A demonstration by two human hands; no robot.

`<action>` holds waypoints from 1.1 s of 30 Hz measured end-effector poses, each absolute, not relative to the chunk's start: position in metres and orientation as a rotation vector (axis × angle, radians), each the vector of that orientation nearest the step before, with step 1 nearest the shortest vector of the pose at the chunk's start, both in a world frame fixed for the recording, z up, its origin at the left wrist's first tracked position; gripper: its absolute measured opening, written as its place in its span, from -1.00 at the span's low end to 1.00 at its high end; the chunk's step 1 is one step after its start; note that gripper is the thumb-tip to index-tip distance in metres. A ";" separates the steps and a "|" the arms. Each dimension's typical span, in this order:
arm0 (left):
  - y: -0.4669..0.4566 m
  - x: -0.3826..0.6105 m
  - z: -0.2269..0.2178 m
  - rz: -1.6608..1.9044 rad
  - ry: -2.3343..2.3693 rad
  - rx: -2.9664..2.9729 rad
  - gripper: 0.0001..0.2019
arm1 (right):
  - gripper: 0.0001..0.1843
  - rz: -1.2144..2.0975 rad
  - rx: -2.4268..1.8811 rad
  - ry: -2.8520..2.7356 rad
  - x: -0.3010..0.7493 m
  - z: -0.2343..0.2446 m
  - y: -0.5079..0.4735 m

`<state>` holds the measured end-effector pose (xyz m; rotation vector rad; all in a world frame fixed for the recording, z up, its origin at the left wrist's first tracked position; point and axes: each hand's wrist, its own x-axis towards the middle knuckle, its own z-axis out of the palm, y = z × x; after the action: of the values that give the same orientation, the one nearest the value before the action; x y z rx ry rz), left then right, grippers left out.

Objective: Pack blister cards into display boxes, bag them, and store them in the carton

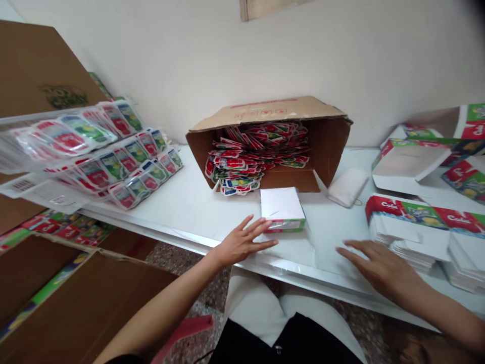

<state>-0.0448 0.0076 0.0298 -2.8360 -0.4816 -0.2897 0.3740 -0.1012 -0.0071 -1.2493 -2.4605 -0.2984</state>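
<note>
My left hand (244, 241) has its fingers spread beside a small white-topped carton (282, 203), with fingertips at its near left corner. Whether they touch it I cannot tell. That carton has a green and red printed side and lies on the white table (170, 202). To the right, my right hand (379, 263) hovers over the table with fingers stretched out and nothing in them, slightly blurred. Closest to it are stacks of flat folded cartons (409, 230) printed with Cola labels. Clear plastic film (291, 250) lies in front of the small carton.
Behind stands an open cardboard box (322, 146) on its side, full of red and green sachets (242, 162). Strips of packets (125, 156) are stacked at left. A white pouch (347, 187) and unfolded cartons (413, 156) lie right. Large cardboard boxes (83, 298) stand below left.
</note>
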 end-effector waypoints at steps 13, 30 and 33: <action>0.012 -0.042 -0.006 -0.673 -0.557 -2.944 -0.48 | -0.75 0.038 -0.593 -2.562 0.294 0.010 -0.003; -0.017 -0.029 0.005 -1.671 -1.036 -3.046 -0.82 | -0.75 0.159 -0.638 -2.708 0.297 0.014 -0.026; -0.019 -0.034 0.003 -1.762 -1.134 -3.006 -0.82 | -0.79 0.273 -0.718 -2.544 0.307 0.009 -0.029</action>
<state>-0.0340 -0.0189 0.0030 -3.0058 -1.1336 -1.7615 0.3068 -0.0295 0.0091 -0.7185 -2.5438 0.2729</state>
